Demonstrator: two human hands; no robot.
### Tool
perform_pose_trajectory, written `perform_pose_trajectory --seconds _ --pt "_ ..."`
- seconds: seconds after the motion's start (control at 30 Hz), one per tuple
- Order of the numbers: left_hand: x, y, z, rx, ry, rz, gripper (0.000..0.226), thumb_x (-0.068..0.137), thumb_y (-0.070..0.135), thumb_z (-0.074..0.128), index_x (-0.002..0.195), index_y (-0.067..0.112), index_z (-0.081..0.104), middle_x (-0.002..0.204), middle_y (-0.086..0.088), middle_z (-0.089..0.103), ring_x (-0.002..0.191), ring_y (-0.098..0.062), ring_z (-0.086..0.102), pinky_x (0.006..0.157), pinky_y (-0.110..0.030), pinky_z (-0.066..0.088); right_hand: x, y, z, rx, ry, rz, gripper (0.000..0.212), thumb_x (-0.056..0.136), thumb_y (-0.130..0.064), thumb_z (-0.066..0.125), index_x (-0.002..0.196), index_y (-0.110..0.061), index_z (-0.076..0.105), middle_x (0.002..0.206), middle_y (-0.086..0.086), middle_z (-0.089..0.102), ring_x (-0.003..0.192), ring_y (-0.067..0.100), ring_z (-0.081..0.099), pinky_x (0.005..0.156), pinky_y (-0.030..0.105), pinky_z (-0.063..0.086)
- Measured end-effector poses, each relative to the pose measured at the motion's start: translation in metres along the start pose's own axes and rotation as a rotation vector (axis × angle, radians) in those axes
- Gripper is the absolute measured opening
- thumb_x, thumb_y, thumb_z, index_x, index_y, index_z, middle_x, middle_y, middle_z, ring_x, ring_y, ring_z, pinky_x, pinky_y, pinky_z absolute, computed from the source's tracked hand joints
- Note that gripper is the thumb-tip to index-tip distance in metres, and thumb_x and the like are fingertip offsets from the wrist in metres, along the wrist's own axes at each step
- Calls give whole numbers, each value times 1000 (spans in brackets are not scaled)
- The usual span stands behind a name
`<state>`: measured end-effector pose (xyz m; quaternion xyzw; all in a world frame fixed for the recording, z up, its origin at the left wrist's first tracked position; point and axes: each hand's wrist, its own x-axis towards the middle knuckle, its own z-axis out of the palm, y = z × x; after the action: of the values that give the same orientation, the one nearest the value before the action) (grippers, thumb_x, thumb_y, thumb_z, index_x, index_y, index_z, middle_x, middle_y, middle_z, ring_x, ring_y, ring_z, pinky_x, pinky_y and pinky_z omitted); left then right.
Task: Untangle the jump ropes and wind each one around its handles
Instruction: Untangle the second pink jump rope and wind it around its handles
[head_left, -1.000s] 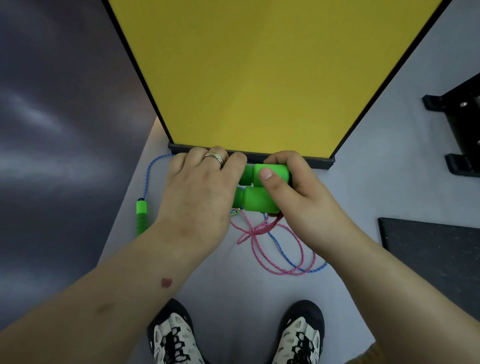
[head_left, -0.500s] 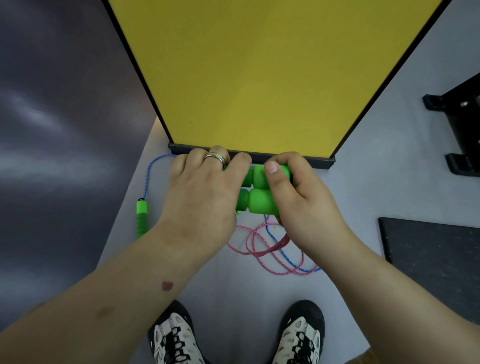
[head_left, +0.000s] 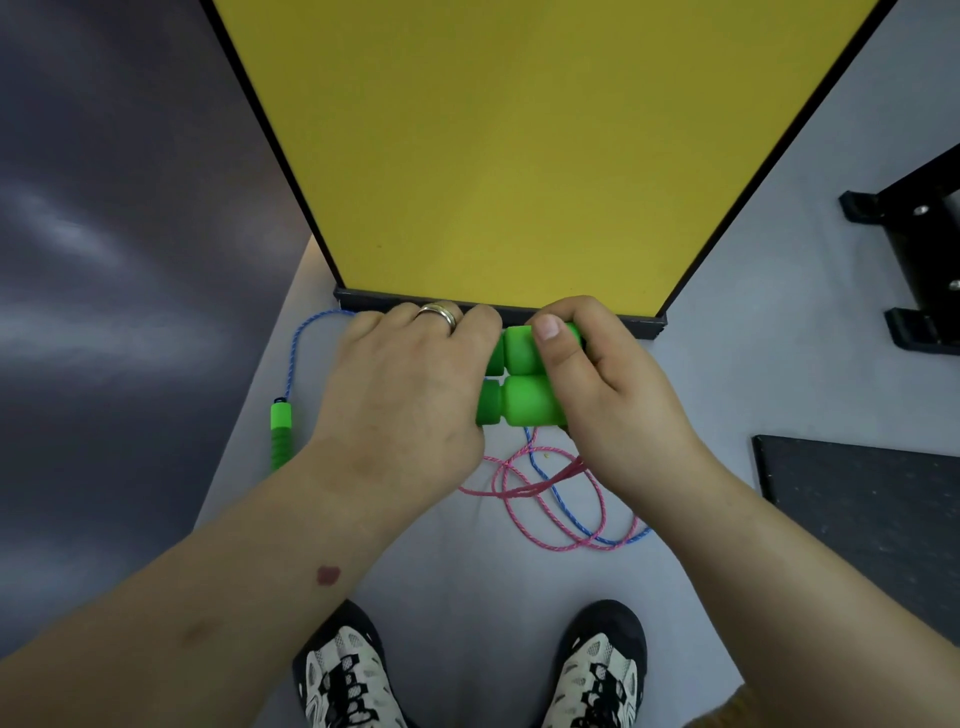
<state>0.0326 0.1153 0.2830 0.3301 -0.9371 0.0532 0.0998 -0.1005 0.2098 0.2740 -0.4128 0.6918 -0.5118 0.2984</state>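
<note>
Two thick green foam handles lie side by side between my hands, just below the yellow table's near edge. My left hand wraps their left ends and my right hand grips their right ends, thumb on the upper handle. A pink rope hangs from under my right hand and loops over the grey floor. A blue rope crosses it and runs left to a loose slim green handle lying on the floor.
The yellow table top with a black rim fills the upper middle. A black mat lies at right and a black stand base farther back. My two shoes stand below the ropes. A dark wall runs along the left.
Both hands with the paired green handles have shifted slightly up toward the table edge. The pink rope loops on the floor have been drawn in and rearranged under my right hand.
</note>
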Motion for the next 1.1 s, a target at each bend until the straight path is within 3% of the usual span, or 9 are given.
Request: perform_pose_trajectory --seconds 0.1,0.2,0.3,0.43,0.57,0.7,0.83,1.0,1.1 --pt "2 -7 0 10 -6 -6 41 59 17 74 91 24 49 74 6 44 70 -31 52 64 -34 20 7 6 -6 127 -96 53 13 98 -37 52 110 -35 58 81 -8 54 70 10 51 61 31 44" --pt "3 -17 -4 14 1 -33 30 65 22 54 95 24 53 77 1 54 73 -33 55 64 -34 20 19 19 -24 282 -297 199 45 75 -17 50 115 -34 61 89 9 60 72 16 55 63 29 46" --pt "4 -22 -11 6 19 -30 41 63 30 29 94 24 54 76 1 52 72 -33 54 63 -34 19 19 23 -36 -4 -380 149 33 79 -5 49 105 -17 65 85 6 67 77 16 58 74 39 48" --pt "4 -17 -13 1 -64 -39 37 63 20 67 97 27 54 77 4 52 76 -32 55 66 -35 20 17 24 -26 -203 -202 20 24 98 -22 42 104 -23 64 93 5 70 84 23 63 79 49 54" --pt "4 -14 -16 -18 -74 -38 37 63 22 68 97 28 53 77 5 53 77 -32 56 64 -34 22 13 24 -3 -328 -201 -7 29 95 0 48 94 -25 62 82 -20 60 74 -20 58 71 1 42" --pt "5 -21 -18 8 -52 -95 38 61 26 43 98 25 52 77 3 46 79 -35 57 63 -35 20 7 26 25 -657 -320 -69 32 102 -29 30 86 -15 55 75 8 60 72 33 55 66 40 49" --pt "7 -27 -15 9 -53 -122 63 55 42 23 103 23 57 78 2 40 81 -34 55 66 -36 15 -3 -8 14 -903 -371 -29 34 103 -37 39 79 -15 30 69 1 37 61 25 40 56 35 28" --pt "7 -28 -11 20 -75 -148 53 59 33 35 106 22 58 81 0 47 77 -29 43 68 -36 15 0 -44 -6 -983 -391 -64 35 103 -41 39 75 -19 33 71 -1 43 60 14 39 53 35 27" --pt "6 -27 -13 6 -22 -147 58 58 37 25 104 17 53 85 -3 50 81 -34 49 71 -36 15 8 -39 -19 -909 -444 118 24 97 -41 47 85 -20 47 78 -2 55 67 13 51 54 32 34"
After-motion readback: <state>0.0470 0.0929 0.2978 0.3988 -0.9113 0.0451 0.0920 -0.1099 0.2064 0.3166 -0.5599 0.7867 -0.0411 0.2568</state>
